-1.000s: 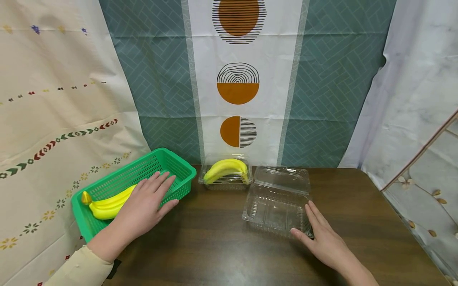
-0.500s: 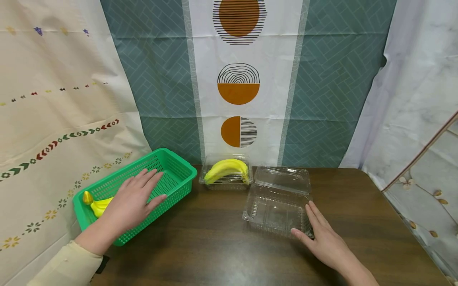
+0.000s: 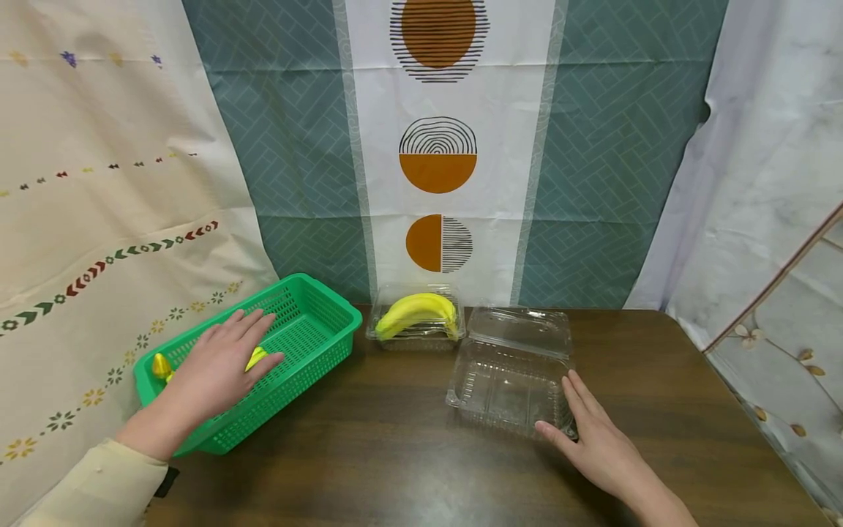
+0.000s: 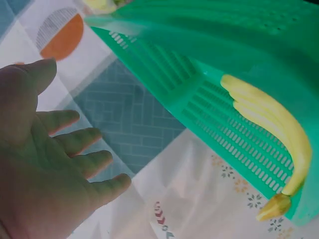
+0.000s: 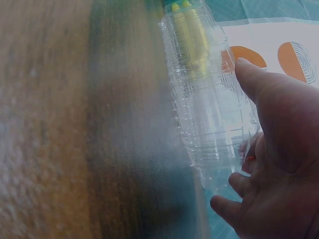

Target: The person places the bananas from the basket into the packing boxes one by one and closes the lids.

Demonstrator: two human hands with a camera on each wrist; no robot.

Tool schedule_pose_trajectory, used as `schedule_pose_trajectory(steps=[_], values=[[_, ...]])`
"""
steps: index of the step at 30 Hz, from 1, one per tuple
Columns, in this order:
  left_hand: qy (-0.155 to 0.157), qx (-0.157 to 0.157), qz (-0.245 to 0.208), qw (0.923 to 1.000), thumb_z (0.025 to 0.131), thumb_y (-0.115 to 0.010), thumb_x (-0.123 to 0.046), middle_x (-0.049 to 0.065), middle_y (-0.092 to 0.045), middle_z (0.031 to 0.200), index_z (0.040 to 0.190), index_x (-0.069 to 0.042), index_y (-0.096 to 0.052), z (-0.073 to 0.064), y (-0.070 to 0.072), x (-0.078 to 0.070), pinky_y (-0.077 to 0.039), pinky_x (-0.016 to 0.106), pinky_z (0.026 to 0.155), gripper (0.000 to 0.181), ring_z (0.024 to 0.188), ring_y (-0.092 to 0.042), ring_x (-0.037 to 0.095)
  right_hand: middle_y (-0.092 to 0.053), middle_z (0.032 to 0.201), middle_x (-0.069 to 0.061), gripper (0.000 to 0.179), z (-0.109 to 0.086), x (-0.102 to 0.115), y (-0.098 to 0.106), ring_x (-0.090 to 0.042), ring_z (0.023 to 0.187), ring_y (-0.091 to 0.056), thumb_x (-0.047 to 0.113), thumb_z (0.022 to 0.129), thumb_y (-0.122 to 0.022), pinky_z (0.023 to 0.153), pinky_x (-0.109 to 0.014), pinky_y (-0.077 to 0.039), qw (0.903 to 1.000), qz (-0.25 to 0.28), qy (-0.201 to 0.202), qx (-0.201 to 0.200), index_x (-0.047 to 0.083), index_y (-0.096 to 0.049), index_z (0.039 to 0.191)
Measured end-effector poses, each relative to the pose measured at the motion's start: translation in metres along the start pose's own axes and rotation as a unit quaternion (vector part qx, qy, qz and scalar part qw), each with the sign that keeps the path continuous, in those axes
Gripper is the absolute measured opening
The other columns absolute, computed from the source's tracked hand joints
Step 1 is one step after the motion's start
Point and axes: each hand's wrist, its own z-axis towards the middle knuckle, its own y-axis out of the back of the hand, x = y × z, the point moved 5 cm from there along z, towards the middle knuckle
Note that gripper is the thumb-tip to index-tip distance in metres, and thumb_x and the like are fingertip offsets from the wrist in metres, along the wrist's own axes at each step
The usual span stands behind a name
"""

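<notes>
Over the green basket (image 3: 316,359) my left hand (image 3: 220,362) hovers with its fingers extended, holding nothing. Beneath it lies a bunch of yellow bananas (image 4: 271,117) in the basket, mostly hidden by the hand in the head view; the left wrist view shows the bunch whole, apart from the fingers. My right hand (image 3: 602,443), fingers straight, is at the right side of an opened clear plastic clamshell box (image 3: 507,388); its thumb and fingertips appear to touch the rim. The box's lid (image 3: 520,326) lies folded back.
A second clear clamshell box (image 3: 378,333) with bananas (image 3: 418,311) inside stands at the back, left of the opened box. Patterned cloths hang behind the brown table (image 3: 408,468) and along both sides.
My left hand has moved left and toward me over the basket, covering more of the bananas' stem end in the head view. The right hand and the clamshell boxes have stayed put.
</notes>
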Motion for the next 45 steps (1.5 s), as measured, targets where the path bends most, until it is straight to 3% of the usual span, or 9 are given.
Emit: schedule_pose_trajectory(steps=[15, 45], values=[[0.023, 0.01, 0.011, 0.9996, 0.11, -0.067, -0.047, 0.037, -0.042, 0.164, 0.163, 0.005, -0.045, 0.003, -0.002, 0.035, -0.025, 0.083, 0.116, 0.077, 0.153, -0.03, 0.063, -0.007, 0.184, -0.019, 0.11, -0.001, 0.0, 0.0, -0.057, 0.159, -0.027, 0.072, 0.104, -0.062, 0.103, -0.083, -0.041, 1.0, 0.0, -0.001, -0.003, 0.004, -0.014, 0.177], [0.055, 0.071, 0.036, 0.9953, 0.112, -0.065, -0.044, 0.041, -0.04, 0.162, 0.163, 0.01, -0.041, 0.011, -0.004, 0.077, -0.027, 0.084, 0.114, 0.078, 0.148, -0.034, 0.066, -0.004, 0.184, -0.018, 0.111, 0.001, -0.001, -0.001, -0.057, 0.16, -0.024, 0.073, 0.104, -0.06, 0.104, -0.083, -0.041, 1.0, 0.004, -0.004, 0.004, 0.005, -0.012, 0.177]])
